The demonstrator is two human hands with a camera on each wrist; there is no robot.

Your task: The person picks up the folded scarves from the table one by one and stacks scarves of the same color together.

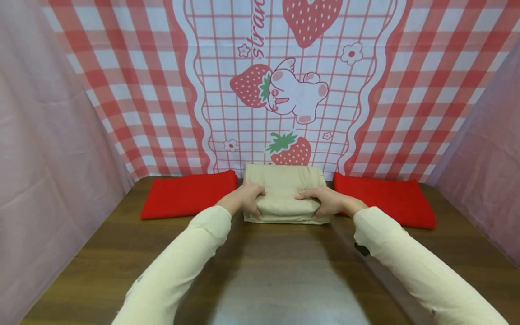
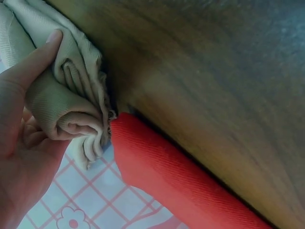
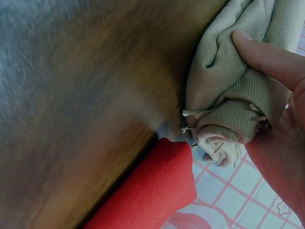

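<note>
A beige folded cloth point(image 1: 284, 185) lies at the back middle of the table, its layers rolled and frayed at both ends. My left hand point(image 1: 249, 198) grips its left end; in the left wrist view the thumb point(image 2: 50, 45) presses on the folds while the fingers curl round the far side. At the other end my right hand point(image 1: 325, 199) holds the cloth the same way, with its thumb point(image 3: 257, 50) on the fabric in the right wrist view. The fingers behind the cloth are partly hidden.
Folded red cloths lie on either side, one at left point(image 1: 188, 194) and one at right point(image 1: 386, 201). Behind the brown wooden table point(image 1: 276, 271) hangs a checked strawberry curtain point(image 1: 227, 117). Pale pink drapes point(image 1: 53, 149) hang at both sides.
</note>
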